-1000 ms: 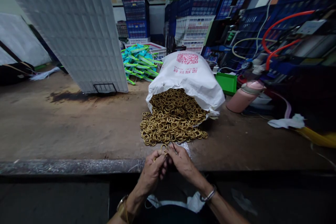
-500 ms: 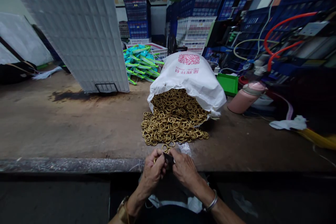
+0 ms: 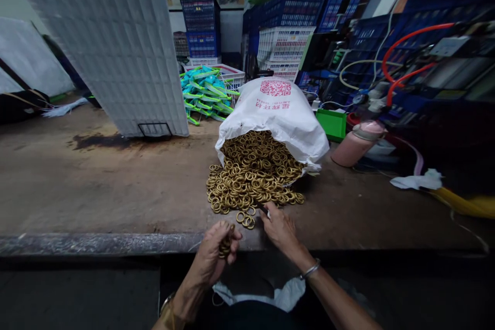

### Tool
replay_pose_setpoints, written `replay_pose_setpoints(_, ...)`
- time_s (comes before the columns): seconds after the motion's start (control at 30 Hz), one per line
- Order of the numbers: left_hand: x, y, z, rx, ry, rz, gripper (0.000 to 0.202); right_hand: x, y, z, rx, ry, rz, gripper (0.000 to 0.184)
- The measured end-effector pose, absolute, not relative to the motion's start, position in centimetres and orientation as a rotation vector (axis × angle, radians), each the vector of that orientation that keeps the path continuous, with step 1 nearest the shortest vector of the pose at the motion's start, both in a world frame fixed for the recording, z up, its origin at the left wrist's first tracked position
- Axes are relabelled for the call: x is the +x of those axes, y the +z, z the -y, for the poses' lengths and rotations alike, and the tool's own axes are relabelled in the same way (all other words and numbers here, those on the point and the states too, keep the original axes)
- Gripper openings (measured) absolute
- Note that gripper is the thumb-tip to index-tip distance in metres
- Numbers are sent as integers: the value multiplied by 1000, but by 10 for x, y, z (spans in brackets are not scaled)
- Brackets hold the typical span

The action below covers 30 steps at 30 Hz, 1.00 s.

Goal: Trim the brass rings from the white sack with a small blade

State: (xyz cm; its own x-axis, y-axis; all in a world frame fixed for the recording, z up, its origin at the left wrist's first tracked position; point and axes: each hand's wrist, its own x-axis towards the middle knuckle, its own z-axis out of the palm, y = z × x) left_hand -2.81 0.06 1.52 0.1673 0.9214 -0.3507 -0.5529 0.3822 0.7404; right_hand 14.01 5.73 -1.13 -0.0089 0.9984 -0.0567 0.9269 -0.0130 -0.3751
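My left hand is closed around several brass-coloured rings, just over the table's front edge. Over the table, my right hand grips a small dark flat piece; its exact kind cannot be made out. That piece is at the near edge of a heap of rings. The heap spills from the open mouth of a white woven sack with red print, lying on its side. A few loose rings lie between my hands and the heap.
A tall white ribbed panel stands on the wooden table at left. Behind the sack are turquoise and lime-green pieces. To the right are a green tray, a pink bottle and red hoses. Stacked crates fill the background.
My hands have parted. The right moved forward and right to the heap with the dark piece; the left drew back to the left, its rings now showing. More loose rings are visible.
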Motion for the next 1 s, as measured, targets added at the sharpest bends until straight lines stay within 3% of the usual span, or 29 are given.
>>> replay_pose_setpoints(0.37,-35,13,-4,523,1142,-785,14,119,-10,-66,-2091,326,2126,16)
replay_pose_setpoints(0.63,-37,15,-8,437,1080,-805,22,124,-8,-67,-2060,328,2146,16)
replay_pose_setpoints(1.0,-29,-4,-22,322,1051,-859,18,133,-8,-50,-1608,561,2014,13)
